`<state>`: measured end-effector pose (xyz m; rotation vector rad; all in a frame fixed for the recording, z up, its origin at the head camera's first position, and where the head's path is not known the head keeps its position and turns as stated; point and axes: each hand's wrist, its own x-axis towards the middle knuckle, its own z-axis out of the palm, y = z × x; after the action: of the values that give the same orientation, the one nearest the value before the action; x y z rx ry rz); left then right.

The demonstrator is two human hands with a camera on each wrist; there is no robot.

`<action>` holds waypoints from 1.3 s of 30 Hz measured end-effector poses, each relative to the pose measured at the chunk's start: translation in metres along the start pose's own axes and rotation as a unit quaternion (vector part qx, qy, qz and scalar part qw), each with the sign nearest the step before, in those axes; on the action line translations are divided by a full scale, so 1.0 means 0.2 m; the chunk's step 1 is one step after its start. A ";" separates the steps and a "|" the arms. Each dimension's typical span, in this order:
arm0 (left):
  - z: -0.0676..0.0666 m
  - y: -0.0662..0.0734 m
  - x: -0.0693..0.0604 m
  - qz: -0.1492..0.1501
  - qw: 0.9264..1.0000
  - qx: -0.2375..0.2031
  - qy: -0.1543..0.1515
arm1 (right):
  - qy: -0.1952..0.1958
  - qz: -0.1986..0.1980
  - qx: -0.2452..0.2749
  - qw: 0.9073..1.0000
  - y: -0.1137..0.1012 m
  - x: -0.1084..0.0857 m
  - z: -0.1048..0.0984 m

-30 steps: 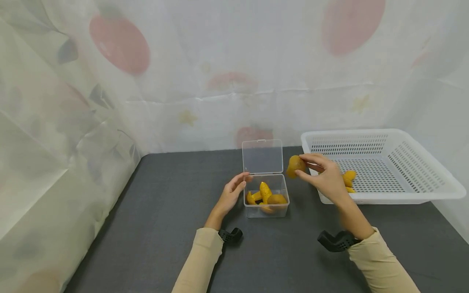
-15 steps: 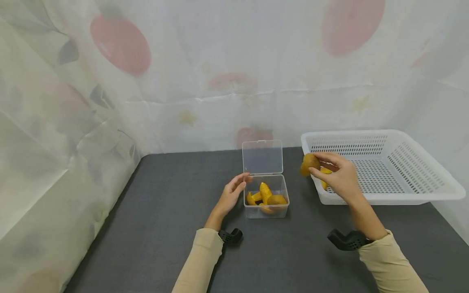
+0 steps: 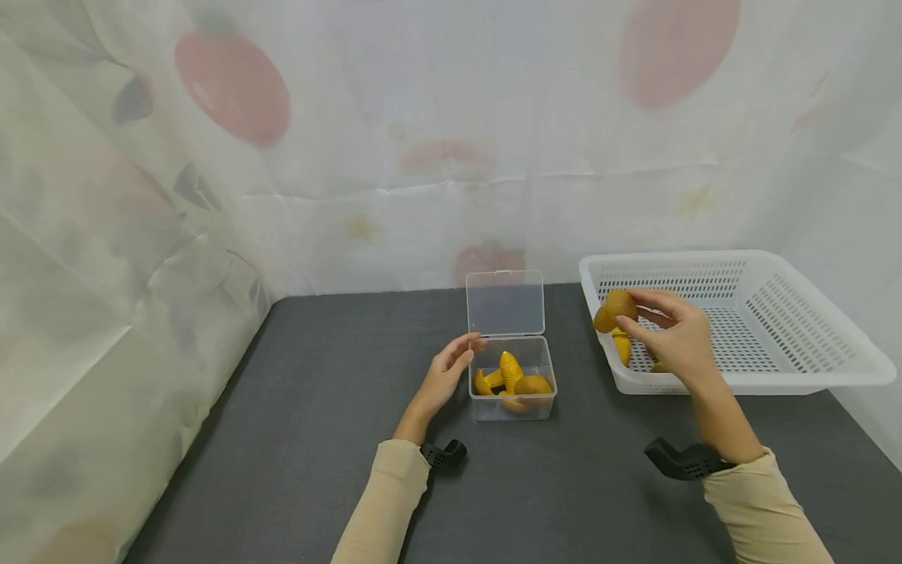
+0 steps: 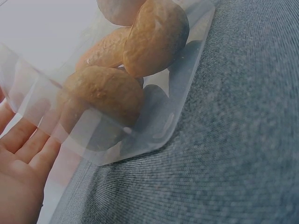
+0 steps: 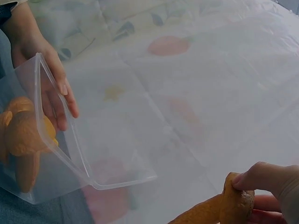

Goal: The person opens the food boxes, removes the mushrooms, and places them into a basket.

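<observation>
A brownish-yellow mushroom (image 3: 619,308) is pinched between the thumb and fingers of my right hand (image 3: 672,333), above the left rim of a white basket (image 3: 810,380). The right wrist view shows the cap of this mushroom (image 5: 237,200) at the fingertips, its stem pointing left. My left hand (image 3: 444,376) touches the left side of a clear plastic box (image 3: 512,407) near its hinge, fingers fairly straight. The lid (image 3: 505,301) stands raised at the back. Several mushrooms (image 4: 156,37) lie inside the box.
More yellow mushrooms (image 3: 622,346) lie in the basket's left end, partly hidden by my right hand. A dark grey cloth (image 3: 338,407) covers the table. A pale printed curtain (image 3: 423,117) hangs behind it and along the sides.
My right hand has moved right with the mushroom, from beside the box's lid to over the basket's left rim. My left hand and the box have stayed in place.
</observation>
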<state>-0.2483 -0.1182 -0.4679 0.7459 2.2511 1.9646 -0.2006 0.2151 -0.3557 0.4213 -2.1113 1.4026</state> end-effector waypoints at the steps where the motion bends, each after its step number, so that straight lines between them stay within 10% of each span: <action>1: 0.00 0.00 0.00 -0.001 1.000 -0.002 0.000 | 0.003 0.002 0.003 1.000 0.00 0.00 -0.01; 39: 0.00 0.00 0.00 -0.003 1.000 -0.002 0.003 | 0.047 0.137 -0.115 0.983 0.23 -0.04 -0.29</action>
<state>-0.2488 -0.1182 -0.4686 0.7325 2.2488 1.9721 -0.2026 0.2872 -0.3778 -0.0277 -2.2828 1.2726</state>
